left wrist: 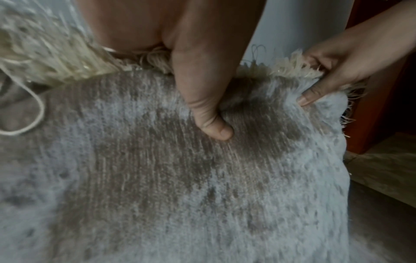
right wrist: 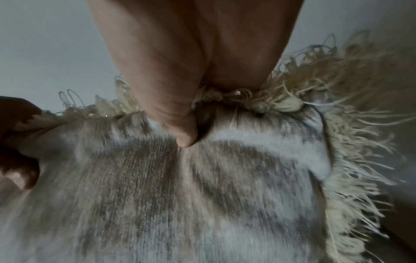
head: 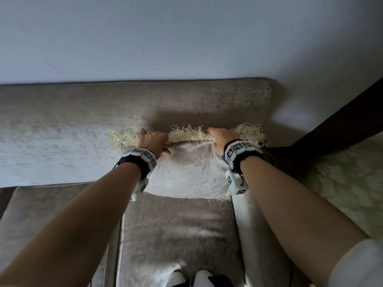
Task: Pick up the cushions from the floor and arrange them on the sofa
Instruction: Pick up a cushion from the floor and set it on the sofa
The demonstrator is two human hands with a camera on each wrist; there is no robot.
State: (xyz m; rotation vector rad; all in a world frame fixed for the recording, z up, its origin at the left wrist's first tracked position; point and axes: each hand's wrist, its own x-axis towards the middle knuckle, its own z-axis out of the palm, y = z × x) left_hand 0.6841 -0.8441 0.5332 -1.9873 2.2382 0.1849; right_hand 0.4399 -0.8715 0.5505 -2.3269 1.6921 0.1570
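Observation:
A pale grey velvet cushion (head: 187, 172) with a cream fringe stands on the sofa seat (head: 176, 228) near the sofa's right end, in front of the backrest (head: 83, 112). My left hand (head: 152, 141) grips its top edge at the left, thumb on the near face. My right hand (head: 222, 137) grips the top edge at the right. In the left wrist view my left hand (left wrist: 202, 85) presses its thumb into the cushion (left wrist: 180, 186), with my right hand (left wrist: 337, 71) pinching the fringed edge. The right wrist view shows my right hand (right wrist: 180, 89) gripping the cushion (right wrist: 202, 195).
The grey-brown sofa runs left along a pale wall (head: 165, 38). A dark wooden piece (head: 342, 121) stands at the sofa's right end, beside a green patterned surface (head: 352, 183). My feet (head: 186, 278) show at the bottom, close to the seat front.

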